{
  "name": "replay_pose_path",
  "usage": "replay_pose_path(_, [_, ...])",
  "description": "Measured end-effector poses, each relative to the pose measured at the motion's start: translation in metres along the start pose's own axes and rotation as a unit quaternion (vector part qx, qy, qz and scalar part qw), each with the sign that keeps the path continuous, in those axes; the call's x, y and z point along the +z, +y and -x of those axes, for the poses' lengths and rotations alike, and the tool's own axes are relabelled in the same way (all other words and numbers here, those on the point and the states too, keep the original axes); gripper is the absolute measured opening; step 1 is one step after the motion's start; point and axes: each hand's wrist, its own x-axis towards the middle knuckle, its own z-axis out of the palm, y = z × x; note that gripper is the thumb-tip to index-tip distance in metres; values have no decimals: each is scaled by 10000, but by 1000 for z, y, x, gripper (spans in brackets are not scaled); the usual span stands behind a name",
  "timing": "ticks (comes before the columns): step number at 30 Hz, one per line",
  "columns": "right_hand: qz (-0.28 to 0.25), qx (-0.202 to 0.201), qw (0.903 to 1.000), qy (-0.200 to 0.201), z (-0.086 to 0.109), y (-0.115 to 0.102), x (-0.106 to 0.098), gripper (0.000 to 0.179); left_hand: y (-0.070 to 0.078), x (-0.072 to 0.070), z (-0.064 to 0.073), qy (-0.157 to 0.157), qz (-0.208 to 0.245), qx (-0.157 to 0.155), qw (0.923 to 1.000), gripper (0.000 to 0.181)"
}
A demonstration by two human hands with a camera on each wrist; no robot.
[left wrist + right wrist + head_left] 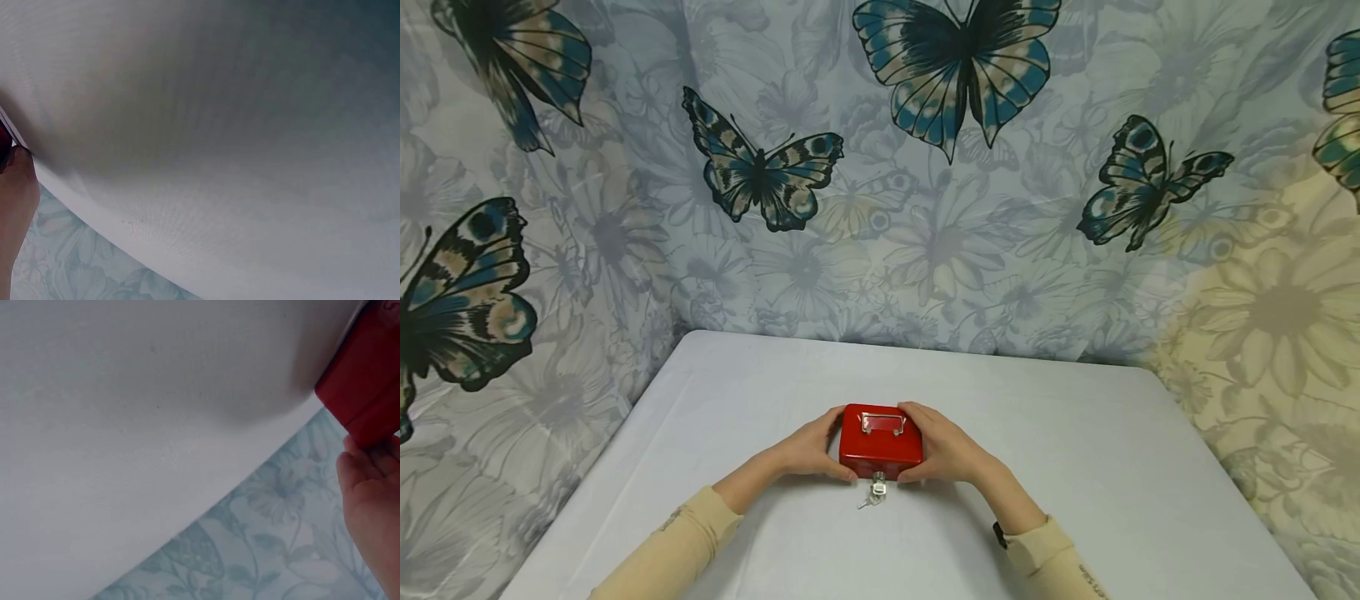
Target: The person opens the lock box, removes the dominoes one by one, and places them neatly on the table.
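Note:
A small red cash box (880, 454) with a silver folding handle (882, 423) on its lid is at the middle of the white table. Keys (876, 492) hang from the lock on its near side. My left hand (812, 446) grips the box from the left, thumb at the near corner and fingers toward the far edge. On the other side my right hand (943, 444) grips it the same way. The right wrist view shows the red box (365, 381) with the fingers against its end. Only a dark red sliver of it shows in the left wrist view.
The white-covered table (760, 375) reaches back to a fabric backdrop (925, 275) printed with butterflies and flowers, which also hangs along both sides. A dark band (1000, 535) is around the right wrist at the cuff.

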Motion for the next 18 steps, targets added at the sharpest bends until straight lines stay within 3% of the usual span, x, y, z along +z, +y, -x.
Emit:
replay_pose_path(9, [190, 121, 9997, -29, -1, 0, -1, 100, 0, 1, 1, -14, 96, -7, 10000, 105])
replay_pose_path(18, [-200, 377, 9989, -196, -7, 1, -6, 97, -4, 0, 0, 15, -6, 33, 10000, 110])
